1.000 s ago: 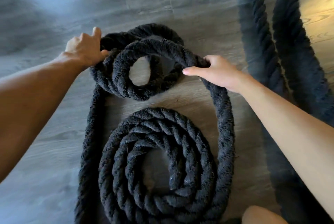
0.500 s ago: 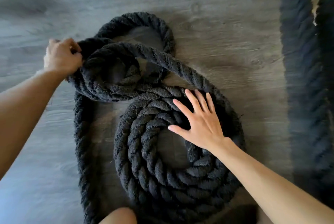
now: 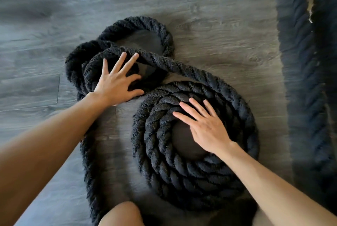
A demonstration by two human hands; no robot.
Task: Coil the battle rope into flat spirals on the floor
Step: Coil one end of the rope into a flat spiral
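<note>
A thick black battle rope lies on the grey wood floor. Near me it forms a flat spiral [image 3: 164, 167] of about three turns around a bare centre. Beyond it, to the left, sits a smaller, looser coil [image 3: 80, 65] with one loop [image 3: 164, 32] spread out behind it. A strand [image 3: 191, 72] runs from the small coil to the outside of the big spiral. My left hand [image 3: 116, 81] lies flat, fingers spread, on the small coil. My right hand [image 3: 204, 127] lies flat, fingers spread, on the inner turns of the big spiral.
Two straight lengths of the same rope [image 3: 299, 80] run along the right side of the floor. Another length [image 3: 89, 167] runs down the left of the big spiral under my left forearm. My knee [image 3: 122, 214] shows at the bottom edge.
My left hand has let go of the small coil's left edge and now presses flat on top of it. My right hand stays spread on the big spiral. The view has shifted slightly.
</note>
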